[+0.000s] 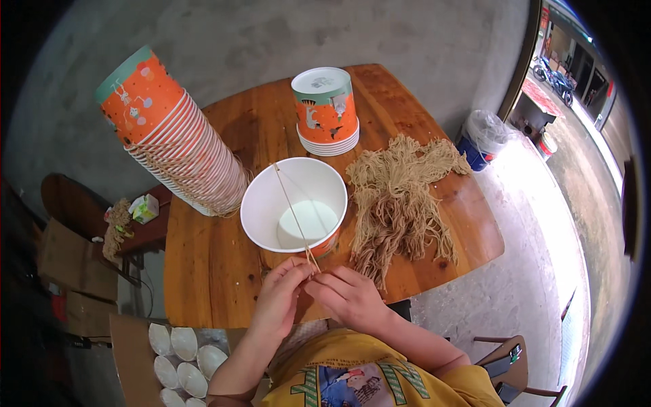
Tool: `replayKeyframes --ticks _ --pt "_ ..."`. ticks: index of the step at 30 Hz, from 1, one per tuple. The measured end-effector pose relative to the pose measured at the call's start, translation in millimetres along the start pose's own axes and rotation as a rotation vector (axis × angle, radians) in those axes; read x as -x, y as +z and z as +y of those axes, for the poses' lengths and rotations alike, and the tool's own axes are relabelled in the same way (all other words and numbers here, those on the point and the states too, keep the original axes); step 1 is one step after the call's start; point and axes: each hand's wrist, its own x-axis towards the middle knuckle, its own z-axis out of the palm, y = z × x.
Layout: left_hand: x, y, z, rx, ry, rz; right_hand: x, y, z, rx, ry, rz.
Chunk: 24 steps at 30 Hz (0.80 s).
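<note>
A white-lined paper bucket (261, 207), orange on the outside, stands mouth up on the wooden table in front of me. From its far rim a thin tan cord (291, 207) stretches across the mouth to the near side. My left hand (279, 292) and my right hand (349, 296) are close together just in front of the near rim. Both have their fingers pinched on the cord's near end. The fingertips partly hide that end, so I cannot tell whether it is knotted. Right of the bucket lies a tangled heap of tan cords (400, 203).
A tall leaning stack of nested orange buckets (186, 149), with cords along it, stands at left. Upside-down buckets (325, 112) are at the back of the wooden table (217, 285). Below left is a carton (135, 359) of white cups. A chair (508, 366) stands at right.
</note>
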Motion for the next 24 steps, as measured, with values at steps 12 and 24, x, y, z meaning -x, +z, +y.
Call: replayKeyframes --ticks 12,24 --pt "-18 3 4 0.144 0.046 0.137 -17 -17 9 0.018 -0.257 -0.135" --pt "-20 -8 3 -0.012 0.081 0.138 -17 -33 21 -0.028 -0.018 -0.220"
